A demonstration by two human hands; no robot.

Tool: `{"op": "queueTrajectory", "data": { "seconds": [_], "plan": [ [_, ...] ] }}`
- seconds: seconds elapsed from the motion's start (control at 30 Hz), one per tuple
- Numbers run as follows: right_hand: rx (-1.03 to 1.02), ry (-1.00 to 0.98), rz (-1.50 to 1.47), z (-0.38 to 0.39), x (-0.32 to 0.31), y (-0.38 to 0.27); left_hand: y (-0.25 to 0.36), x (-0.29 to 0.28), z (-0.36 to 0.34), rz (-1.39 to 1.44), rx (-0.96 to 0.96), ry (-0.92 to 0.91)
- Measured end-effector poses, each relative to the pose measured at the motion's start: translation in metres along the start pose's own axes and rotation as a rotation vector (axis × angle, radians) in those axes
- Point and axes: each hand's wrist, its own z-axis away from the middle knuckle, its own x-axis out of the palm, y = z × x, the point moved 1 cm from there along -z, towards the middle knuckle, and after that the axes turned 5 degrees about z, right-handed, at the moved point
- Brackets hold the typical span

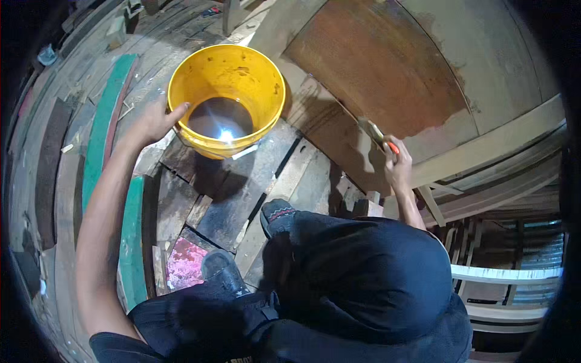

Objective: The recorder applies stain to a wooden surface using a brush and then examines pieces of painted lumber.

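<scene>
My left hand [158, 124] grips the near left rim of a yellow bucket [257, 88], thumb hooked over the edge. A shallow pool of dark liquid [221, 116] lies in the bottom and throws back a bright glint. Over on the right, my right hand [399, 168] is closed around a paintbrush [381, 136] with an orange handle. Its bristles are at the lower edge of a large wooden panel [375, 66]; whether they touch the wood I cannot tell. Part of that panel is a darker reddish brown, with an uneven border against paler wood.
Beneath my shoes are worn planks [242, 199] with dark gaps. Green boards [109, 121] and other timber lie along the left. A pale wooden beam [490, 145] and curved ribs [514, 193] stand at the right. A pink-stained piece [186, 263] lies near my left shoe.
</scene>
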Motion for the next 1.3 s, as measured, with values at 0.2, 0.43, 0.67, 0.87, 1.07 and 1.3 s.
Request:
{"op": "queueTrajectory", "data": {
  "seconds": [0.2, 0.43, 0.67, 0.87, 1.07, 1.3],
  "plan": [
    [0.377, -0.111, 0.341, 0.088, -0.091, 0.054, -0.001, 0.006, -0.003, 0.211, -0.156, -0.088],
    [0.086, 0.287, 0.331, 0.078, -0.106, 0.061, -0.001, 0.013, -0.007, 0.292, -0.251, -0.089],
    [0.106, 0.462, 0.357, 0.047, -0.078, 0.042, 0.004, 0.001, 0.006, 0.287, -0.222, -0.066],
    [0.192, -0.051, 0.215, 0.116, -0.027, 0.044, 0.003, 0.011, -0.003, 0.27, -0.248, -0.068],
    [0.272, 0.018, 0.214, 0.026, -0.107, 0.058, 0.008, 0.003, 0.003, 0.328, -0.263, -0.083],
    [0.099, 0.609, 0.191, -0.032, -0.192, 0.051, 0.008, 0.004, 0.001, 0.248, -0.214, -0.07]
  ]
}}
